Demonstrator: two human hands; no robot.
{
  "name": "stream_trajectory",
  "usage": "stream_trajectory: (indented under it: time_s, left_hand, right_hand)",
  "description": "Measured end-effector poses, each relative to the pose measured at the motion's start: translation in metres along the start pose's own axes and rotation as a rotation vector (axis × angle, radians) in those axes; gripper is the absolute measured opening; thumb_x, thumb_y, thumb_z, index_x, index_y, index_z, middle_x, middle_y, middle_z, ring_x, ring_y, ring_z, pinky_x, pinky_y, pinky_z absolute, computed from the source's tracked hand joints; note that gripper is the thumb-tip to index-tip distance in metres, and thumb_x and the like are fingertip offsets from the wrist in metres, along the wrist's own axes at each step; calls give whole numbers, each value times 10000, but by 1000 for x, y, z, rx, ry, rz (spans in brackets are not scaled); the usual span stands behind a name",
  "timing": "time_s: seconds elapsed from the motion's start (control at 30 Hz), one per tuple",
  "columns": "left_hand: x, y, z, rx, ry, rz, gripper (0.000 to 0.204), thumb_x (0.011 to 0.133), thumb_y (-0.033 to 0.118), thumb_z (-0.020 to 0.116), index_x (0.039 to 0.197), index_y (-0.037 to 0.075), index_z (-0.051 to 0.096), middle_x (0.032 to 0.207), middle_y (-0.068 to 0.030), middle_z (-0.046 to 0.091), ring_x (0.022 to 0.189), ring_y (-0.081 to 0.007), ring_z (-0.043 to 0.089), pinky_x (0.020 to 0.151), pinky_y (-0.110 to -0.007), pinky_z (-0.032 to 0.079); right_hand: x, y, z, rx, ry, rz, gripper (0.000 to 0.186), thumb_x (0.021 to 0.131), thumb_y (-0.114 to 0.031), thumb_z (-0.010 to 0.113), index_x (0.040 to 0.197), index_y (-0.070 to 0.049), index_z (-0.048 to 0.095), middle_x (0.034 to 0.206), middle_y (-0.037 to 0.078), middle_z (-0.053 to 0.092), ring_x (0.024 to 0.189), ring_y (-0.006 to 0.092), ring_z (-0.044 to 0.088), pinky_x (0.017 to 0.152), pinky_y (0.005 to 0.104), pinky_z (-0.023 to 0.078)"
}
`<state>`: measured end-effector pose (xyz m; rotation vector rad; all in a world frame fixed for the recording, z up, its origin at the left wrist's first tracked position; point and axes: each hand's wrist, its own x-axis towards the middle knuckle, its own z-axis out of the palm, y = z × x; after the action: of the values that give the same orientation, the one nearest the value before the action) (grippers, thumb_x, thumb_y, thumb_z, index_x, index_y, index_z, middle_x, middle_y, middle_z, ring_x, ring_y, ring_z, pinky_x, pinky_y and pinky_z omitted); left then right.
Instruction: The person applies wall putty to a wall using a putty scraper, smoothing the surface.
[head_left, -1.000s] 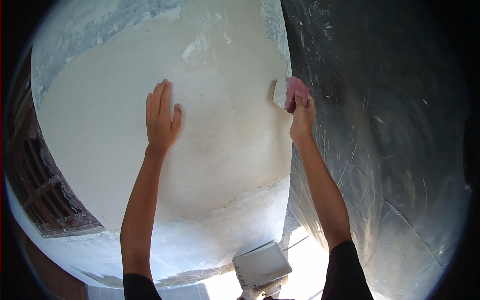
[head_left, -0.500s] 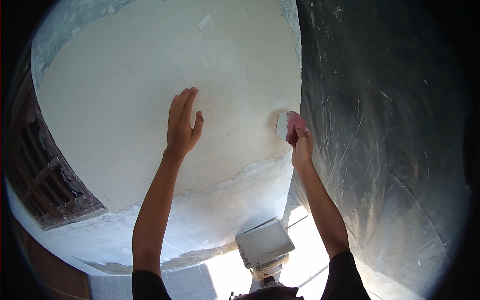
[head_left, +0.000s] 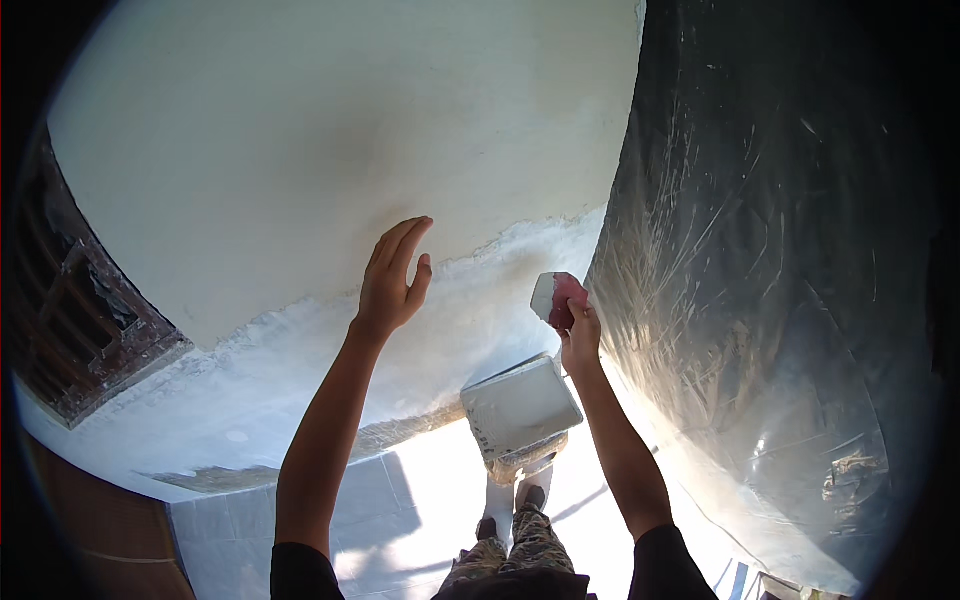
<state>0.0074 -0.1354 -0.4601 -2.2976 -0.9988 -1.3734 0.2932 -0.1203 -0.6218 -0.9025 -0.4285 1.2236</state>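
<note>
My left hand is raised in front of the plastered wall, its fingers stretched out and the thumb apart. It holds nothing; whether the fingertips touch the wall I cannot tell. In my right hand is a flat putty scraper with a red grip side and a pale blade, pinched between thumb and fingers. The scraper stands in front of the lower wall band, close to the wall's right edge. Smooth cream plaster covers the upper wall, ending in a ragged line above the bluish-white lower band.
Below my right hand a pale, rectangular lidded container rests on a plaster-smeared support. Dark plastic sheeting hangs along the right side. A brown window grille is set into the wall at left. Sunlit tiles lie around my feet.
The view has tilted downward, bringing my legs into sight. My right hand has drawn the scraper down and away from the cream plaster's right edge; my left hand has lowered along the wall.
</note>
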Motion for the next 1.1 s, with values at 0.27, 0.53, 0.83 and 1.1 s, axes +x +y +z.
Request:
stream_trajectory:
  time_s: [0.27,0.53,0.83,1.1]
  left_hand:
    - [-118,6,63,-107,-181,-257,443,884,44,581,1323,33,527,1291,-175,569,1190,-346,558,1009,-427,461]
    - [-250,25,133,-174,-357,-575,463,907,82,591,1356,42,488,1325,-186,547,1247,-353,521,1049,-439,432]
    - [-398,62,200,-219,-475,-823,455,936,112,580,1368,22,469,1335,-208,531,1266,-367,497,1075,-440,402]
    - [-496,95,223,-227,-512,-1002,476,934,117,584,1376,3,446,1364,-217,497,1298,-369,457,1093,-449,377]
  right_hand:
    - [-17,78,-98,-270,148,159,298,971,-245,567,1219,-80,566,1012,22,618,798,111,568,657,278,457]
    - [-26,160,-190,-488,148,300,307,968,-222,560,1240,-81,569,1067,47,626,896,131,582,743,302,464]
    - [-16,232,-302,-783,67,119,452,958,-264,545,1308,21,527,1307,182,582,1219,274,555,992,370,432]
    - [-19,249,-304,-1186,-175,-136,376,991,-300,531,1224,-9,580,1070,204,672,979,314,654,845,390,502]
